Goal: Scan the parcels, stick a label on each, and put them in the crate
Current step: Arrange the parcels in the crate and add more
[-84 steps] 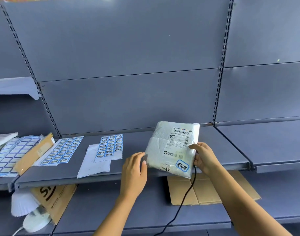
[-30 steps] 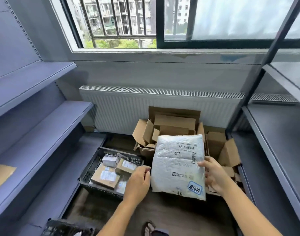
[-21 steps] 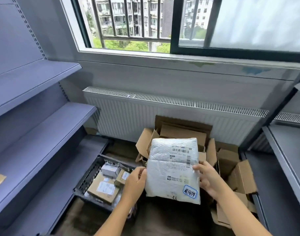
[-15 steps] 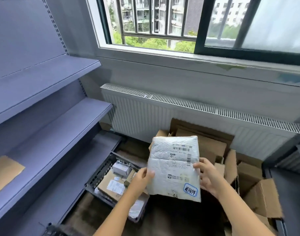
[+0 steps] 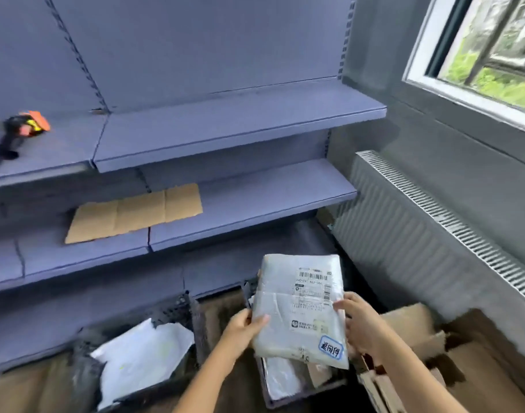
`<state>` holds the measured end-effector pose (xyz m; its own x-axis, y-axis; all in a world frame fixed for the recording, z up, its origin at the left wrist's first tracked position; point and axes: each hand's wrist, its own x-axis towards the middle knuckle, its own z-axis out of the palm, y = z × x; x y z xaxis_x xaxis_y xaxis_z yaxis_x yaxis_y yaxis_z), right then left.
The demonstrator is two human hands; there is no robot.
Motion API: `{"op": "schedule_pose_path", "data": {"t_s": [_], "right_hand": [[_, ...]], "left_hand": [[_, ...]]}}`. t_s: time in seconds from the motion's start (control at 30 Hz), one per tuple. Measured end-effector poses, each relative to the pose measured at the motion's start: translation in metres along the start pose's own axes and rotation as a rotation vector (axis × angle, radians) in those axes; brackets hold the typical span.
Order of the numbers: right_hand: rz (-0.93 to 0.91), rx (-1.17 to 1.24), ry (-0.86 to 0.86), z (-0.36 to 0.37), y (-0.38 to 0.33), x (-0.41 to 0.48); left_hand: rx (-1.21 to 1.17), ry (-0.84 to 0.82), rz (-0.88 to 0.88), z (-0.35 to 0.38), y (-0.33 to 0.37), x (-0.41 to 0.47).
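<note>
- Fingers (image 5: 259, 318) of the left hand (image 5: 240, 329) are clamped on the left long edge of the parcel (image 5: 300, 308), thumb on its printed face; the fingers of the right hand (image 5: 361, 324) are clamped on the opposite long edge, near the lower corner.
- Parcel: a grey poly mailer held flat-on to the camera, long axis running away from the person and tipped slightly left. A shipping slip (image 5: 313, 289) sits in its upper right; a blue-bordered label (image 5: 331, 347) sits at its lower right corner, so the labelling step appears done.
- Crate (image 5: 285, 391): a dark mesh basket on the floor, directly below the parcel and near the bottom shelf's front edge. Its contents are blurred, probably other wrapped parcels.
- Key relation: the parcel hangs straight above the crate, between both hands, neither hand clearly nearer; the coming move is judged to be a plain lowering and release.
- A second mesh basket (image 5: 177, 308) to the left holds white bags (image 5: 142, 353); the drop should stay right of its wall.
- Scanner (image 5: 21, 131): lies on the upper shelf (image 5: 225, 126), far left, well apart from both hands.
- Flattened cardboard (image 5: 136, 211) lies on the middle shelf.
</note>
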<state>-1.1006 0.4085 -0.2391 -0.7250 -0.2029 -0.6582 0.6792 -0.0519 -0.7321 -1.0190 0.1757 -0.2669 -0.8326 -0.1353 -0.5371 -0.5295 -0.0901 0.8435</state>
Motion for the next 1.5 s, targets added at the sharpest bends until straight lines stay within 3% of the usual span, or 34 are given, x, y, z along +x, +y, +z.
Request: {"op": "schedule_pose_path", "data": {"t_s": [0.17, 0.37, 0.5, 0.87, 1.03, 1.17, 1.3, 1.37, 1.5], "right_hand": [[0.057, -0.178, -0.173, 0.001, -0.03, 0.05], [0.037, -0.21, 0.048, -0.019, -0.021, 0.109], [0.121, -0.29, 0.02, -0.028, 0.019, 0.158], [0.248, -0.303, 0.089, -0.066, 0.165, 0.321], [0.295, -0.306, 0.083, -0.079, 0.216, 0.361], [0.342, -0.303, 0.09, -0.084, 0.238, 0.37], [0.37, -0.31, 0.09, -0.086, 0.245, 0.372], [0.366, -0.319, 0.084, -0.085, 0.244, 0.374], [0.342, -0.344, 0.06, -0.081, 0.241, 0.375]], "left_hand": [[-0.178, 0.232, -0.078, 0.01, -0.017, 0.01], [-0.235, 0.43, -0.178, 0.026, -0.049, 0.035], [-0.262, 0.485, -0.27, 0.032, -0.095, 0.078], [-0.148, 0.459, -0.414, 0.046, -0.263, 0.246], [-0.072, 0.433, -0.449, 0.057, -0.329, 0.28], [-0.03, 0.419, -0.579, 0.073, -0.376, 0.281], [0.228, 0.519, -0.637, 0.085, -0.396, 0.289], [0.238, 0.535, -0.599, 0.087, -0.396, 0.296], [0.183, 0.372, -0.572, 0.086, -0.39, 0.314]]}}
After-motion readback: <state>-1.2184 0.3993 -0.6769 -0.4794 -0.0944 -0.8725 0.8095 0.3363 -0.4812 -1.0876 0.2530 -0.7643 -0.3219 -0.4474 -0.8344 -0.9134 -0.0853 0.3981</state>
